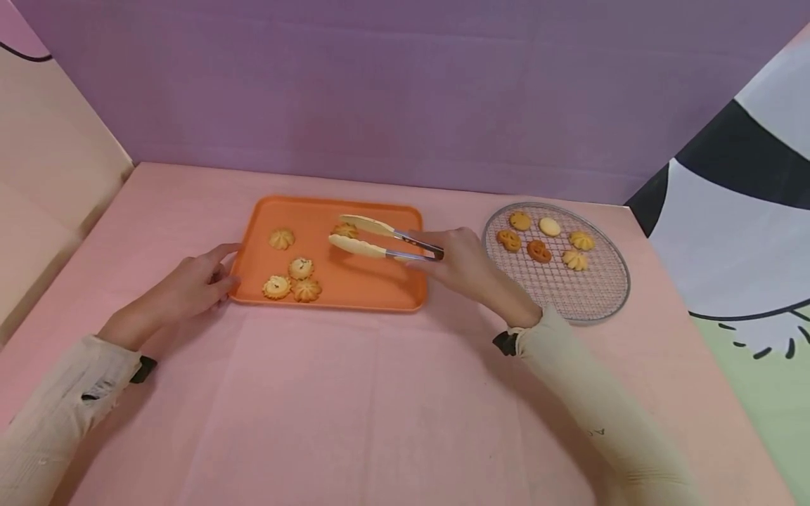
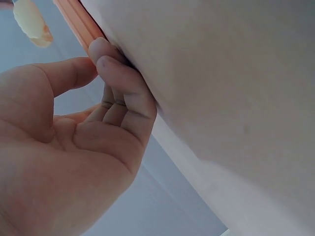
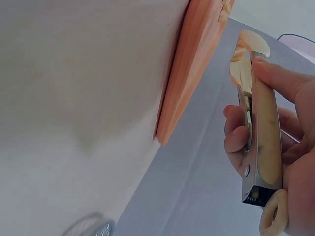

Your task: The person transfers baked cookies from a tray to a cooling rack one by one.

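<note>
An orange tray (image 1: 354, 277) lies on the pink table with several piped cookies (image 1: 301, 268) in its left half. My right hand (image 1: 465, 263) grips metal tongs (image 1: 380, 239) with cream tips, held over the tray's back right. One cookie (image 1: 344, 230) sits between the tong tips. The right wrist view shows the tongs (image 3: 258, 123) in my fingers (image 3: 290, 88) beside the tray's edge (image 3: 192, 73). My left hand (image 1: 193, 281) rests at the tray's left edge. Its fingertips (image 2: 106, 61) touch the rim (image 2: 76, 22), with the thumb held apart.
A round wire rack (image 1: 582, 295) lies right of the tray with several cookies (image 1: 538, 250) on its far half. A purple wall stands behind, a beige panel on the left and a patterned sheet on the right. The near part of the table is bare pink surface.
</note>
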### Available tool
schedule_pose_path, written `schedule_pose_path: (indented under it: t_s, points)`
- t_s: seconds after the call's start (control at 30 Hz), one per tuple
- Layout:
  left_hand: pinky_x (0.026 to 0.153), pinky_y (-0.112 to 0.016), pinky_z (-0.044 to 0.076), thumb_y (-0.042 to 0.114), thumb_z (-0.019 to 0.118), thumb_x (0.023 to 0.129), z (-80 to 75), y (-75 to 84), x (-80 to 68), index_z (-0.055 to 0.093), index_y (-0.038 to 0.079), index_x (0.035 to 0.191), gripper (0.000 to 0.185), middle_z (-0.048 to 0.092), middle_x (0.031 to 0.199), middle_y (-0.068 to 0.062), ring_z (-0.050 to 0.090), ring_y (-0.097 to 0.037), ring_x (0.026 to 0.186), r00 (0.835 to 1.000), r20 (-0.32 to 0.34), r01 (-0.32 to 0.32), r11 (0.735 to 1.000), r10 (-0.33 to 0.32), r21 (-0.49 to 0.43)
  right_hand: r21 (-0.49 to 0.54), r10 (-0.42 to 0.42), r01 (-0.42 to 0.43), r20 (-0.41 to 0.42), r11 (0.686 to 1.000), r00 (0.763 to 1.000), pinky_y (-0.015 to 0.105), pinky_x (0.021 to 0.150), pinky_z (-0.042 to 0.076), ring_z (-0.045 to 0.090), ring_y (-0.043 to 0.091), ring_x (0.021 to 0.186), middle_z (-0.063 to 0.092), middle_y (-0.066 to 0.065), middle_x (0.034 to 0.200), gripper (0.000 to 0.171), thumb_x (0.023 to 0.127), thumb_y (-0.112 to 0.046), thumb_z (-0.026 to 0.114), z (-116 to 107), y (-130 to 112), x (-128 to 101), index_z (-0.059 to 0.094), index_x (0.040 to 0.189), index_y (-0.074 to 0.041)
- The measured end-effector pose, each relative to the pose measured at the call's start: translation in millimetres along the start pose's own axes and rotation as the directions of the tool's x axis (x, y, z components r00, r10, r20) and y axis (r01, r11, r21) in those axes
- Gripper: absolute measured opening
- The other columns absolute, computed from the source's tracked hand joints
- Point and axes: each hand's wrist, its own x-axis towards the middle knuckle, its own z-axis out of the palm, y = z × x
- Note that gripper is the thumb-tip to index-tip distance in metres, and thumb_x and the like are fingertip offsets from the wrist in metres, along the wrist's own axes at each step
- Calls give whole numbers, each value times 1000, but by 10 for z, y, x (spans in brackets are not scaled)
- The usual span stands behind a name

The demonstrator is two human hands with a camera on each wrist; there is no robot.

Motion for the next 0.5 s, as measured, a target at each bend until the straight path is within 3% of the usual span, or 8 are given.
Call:
schedule_pose_path:
  t_s: [0.27, 0.5]
  points:
    - [54, -27, 50, 7, 57, 100, 16, 5, -8, 29, -4, 150, 58, 61, 76, -6, 56, -17, 60, 999, 0, -33, 999, 33, -21, -48, 2, -3, -17, 999, 1000, 25, 47, 31, 38, 9, 52, 47, -3, 58, 51, 87, -29, 79, -142, 87, -308, 66, 131, -6]
    - [53, -27, 49, 9, 57, 101, 24, -7, 1, 28, -3, 151, 59, 61, 77, -6, 55, -17, 60, 1000, -12, -25, 1000, 25, -8, -77, 30, -36, -84, 996, 996, 26, 48, 36, 43, 11, 56, 56, -2, 63, 51, 84, -28, 82, -248, 139, -566, 68, 128, -6]
